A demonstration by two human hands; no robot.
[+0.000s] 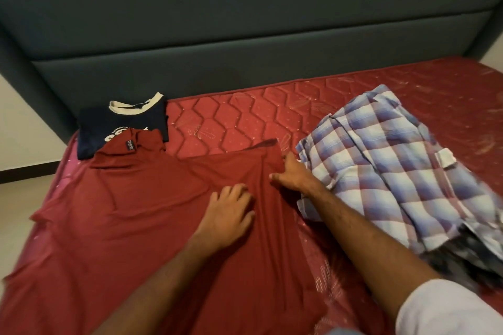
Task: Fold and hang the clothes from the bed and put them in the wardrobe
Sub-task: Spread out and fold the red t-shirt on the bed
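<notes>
A dark red T-shirt (130,215) lies spread flat across the near left of the red quilted mattress (245,119), its neck label toward the headboard. My left hand (227,216) rests palm down on the shirt's middle, fingers spread. My right hand (292,177) grips the shirt's right sleeve edge, the cloth bunched under its fingers. A folded navy T-shirt (122,128) with a cream collar sits at the far left, partly under the red shirt's neck. A blue and white checked garment (394,171) lies heaped at the right.
A padded dark teal headboard (245,30) runs along the back. The mattress's left edge drops to a pale floor (16,204) and a white wall. Bare mattress shows between the navy shirt and the checked garment.
</notes>
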